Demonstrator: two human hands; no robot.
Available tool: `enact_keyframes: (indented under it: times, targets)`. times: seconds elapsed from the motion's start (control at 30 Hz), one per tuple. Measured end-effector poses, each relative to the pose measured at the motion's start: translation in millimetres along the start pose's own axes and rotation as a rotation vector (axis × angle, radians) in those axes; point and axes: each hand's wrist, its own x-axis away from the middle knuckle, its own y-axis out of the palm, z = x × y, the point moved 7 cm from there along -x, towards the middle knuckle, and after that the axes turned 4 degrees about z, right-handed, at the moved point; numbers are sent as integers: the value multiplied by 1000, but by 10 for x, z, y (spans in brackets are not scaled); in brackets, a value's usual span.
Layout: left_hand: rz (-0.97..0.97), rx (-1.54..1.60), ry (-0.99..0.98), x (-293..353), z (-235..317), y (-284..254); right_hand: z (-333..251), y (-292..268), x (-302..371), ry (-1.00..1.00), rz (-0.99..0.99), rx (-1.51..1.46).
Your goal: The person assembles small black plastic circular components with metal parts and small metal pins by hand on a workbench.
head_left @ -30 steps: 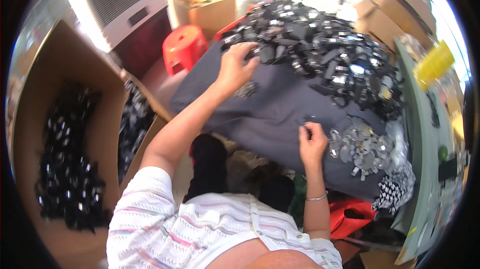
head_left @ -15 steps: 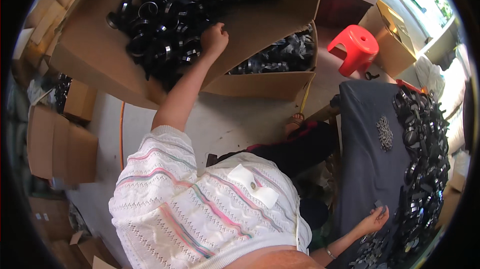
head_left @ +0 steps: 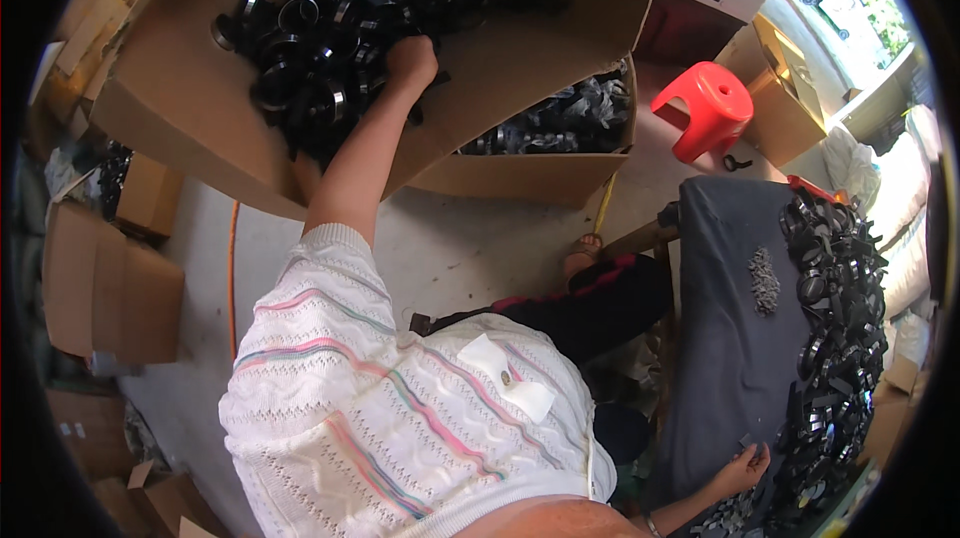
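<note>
My left hand (head_left: 412, 62) is inside a large tilted cardboard box (head_left: 180, 128), at the near right edge of a heap of black ring-shaped parts (head_left: 330, 48) with shiny bands. Its fingers are curled, and what they hold is hidden; a dark piece shows beside it. Over the dark cloth-covered table (head_left: 725, 338) at the lower right, my right hand (head_left: 742, 470) pinches a small dark flat piece (head_left: 746, 440) at its fingertips. Small grey pieces (head_left: 735, 510) lie scattered below that hand. A long heap of black ring parts (head_left: 830, 338) runs along the table's right side.
A small pile of grey metal pieces (head_left: 764, 280) lies on the cloth. Beyond stands a red plastic stool (head_left: 705, 108). Another open carton (head_left: 520, 173) holds bagged black parts. Cartons (head_left: 110, 278) are stacked at the left, and an orange cord (head_left: 233, 278) runs over the floor.
My left hand has moved slightly left and farther into the box. My right hand has shifted a little down and left with the small flat piece. The whole view has tilted slightly.
</note>
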Motion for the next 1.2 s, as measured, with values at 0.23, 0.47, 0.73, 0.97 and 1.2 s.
enact_keyframes:
  times: [0.23, 0.47, 0.73, 0.97, 1.2]
  targets:
    - [-27, 4, 318, -17, 993, -83, 240, 78, -104, -92, -123, 472]
    - [225, 489, 332, -228, 1550, -728, -257, 25, 151, -79, -166, 837]
    - [-1175, 2129, 72, 1304, 2849, -779, -1666, 737, 781, -210, -413, -299]
    - [-1910, 1981, -48, 3385, 3897, -1018, -2033, 1392, 1107, 376, -534, -1200]
    - [-1287, 1758, 692, 3646, 4132, -1144, -1492, 1124, 843, 256, -188, -965]
